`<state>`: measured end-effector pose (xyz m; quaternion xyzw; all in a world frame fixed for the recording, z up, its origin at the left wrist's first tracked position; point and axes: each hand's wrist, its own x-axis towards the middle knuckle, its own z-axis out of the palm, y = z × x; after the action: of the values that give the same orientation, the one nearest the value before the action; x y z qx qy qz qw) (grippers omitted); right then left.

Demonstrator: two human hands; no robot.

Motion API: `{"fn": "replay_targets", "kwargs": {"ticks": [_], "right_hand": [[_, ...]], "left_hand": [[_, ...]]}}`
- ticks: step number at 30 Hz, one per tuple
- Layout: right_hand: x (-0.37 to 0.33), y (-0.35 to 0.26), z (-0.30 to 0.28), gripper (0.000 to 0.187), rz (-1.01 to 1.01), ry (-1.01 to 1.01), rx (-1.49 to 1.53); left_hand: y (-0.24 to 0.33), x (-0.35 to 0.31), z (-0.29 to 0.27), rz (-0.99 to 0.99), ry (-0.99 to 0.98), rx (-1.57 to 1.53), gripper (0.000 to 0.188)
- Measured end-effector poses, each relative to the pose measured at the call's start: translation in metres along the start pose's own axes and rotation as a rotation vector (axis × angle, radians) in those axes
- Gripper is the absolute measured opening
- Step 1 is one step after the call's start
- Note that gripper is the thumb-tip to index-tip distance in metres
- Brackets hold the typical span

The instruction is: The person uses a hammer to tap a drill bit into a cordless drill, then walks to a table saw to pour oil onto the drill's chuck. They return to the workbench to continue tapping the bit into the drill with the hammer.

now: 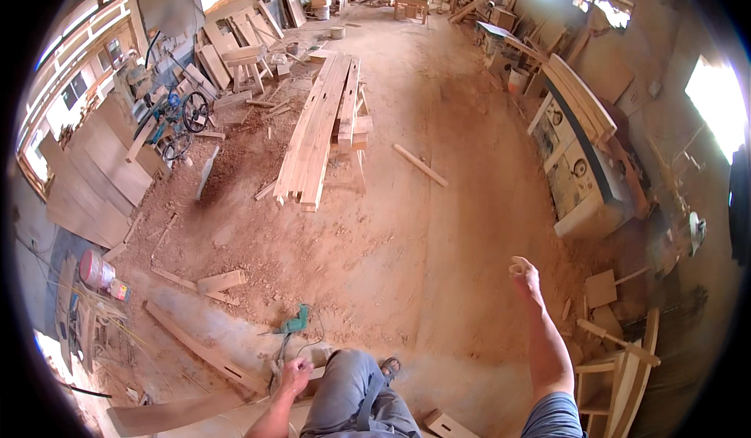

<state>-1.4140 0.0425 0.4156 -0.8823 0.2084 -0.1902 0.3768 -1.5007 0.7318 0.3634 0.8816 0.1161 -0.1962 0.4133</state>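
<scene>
My left hand (296, 376) hangs beside my left thigh with its fingers curled closed, and nothing shows in it. Just beyond it a green power drill (296, 320) lies on the floor, its cord trailing back toward me. A slotted board (205, 348) lies left of that hand. My right hand (526, 276) is held out ahead on the right over bare floor. Its fingers are bent in, touching nothing, and I see nothing in the grip. Farther ahead, long planks (317, 129) with mortise slots rest on a wooden sawhorse (361, 142).
A loose wooden strip (420, 164) lies on the dusty floor. On the right stands a long machine (575, 156) with boards on top, and a wooden frame (622, 375) nearer me. Leaning panels (98, 172), a wheeled blue machine (174, 117) and a bucket (96, 270) line the left.
</scene>
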Motion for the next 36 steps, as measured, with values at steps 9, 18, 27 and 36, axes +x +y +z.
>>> {"fn": "replay_targets", "kwargs": {"ticks": [9, 18, 27, 36], "right_hand": [[-0.128, -0.035, 0.070, 0.035, 0.029, -0.894, -0.525], [-0.200, 0.057, 0.047, 0.039, 0.422, -1.318, -0.624], [-0.058, -0.001, 0.210, 0.047, 0.597, -1.249, -0.337], [-0.119, -0.032, 0.351, 0.100, -0.008, -1.573, -1.198]], "left_hand": [[-0.214, -0.004, 0.113, -0.353, -0.007, -0.512, 0.032], [-0.174, 0.105, 0.152, -0.611, 0.239, -0.713, 0.024], [-0.149, 0.259, 0.151, -0.862, 0.260, -1.071, 0.054], [-0.254, 0.434, 0.236, -0.920, 0.319, -0.855, 0.078]]}}
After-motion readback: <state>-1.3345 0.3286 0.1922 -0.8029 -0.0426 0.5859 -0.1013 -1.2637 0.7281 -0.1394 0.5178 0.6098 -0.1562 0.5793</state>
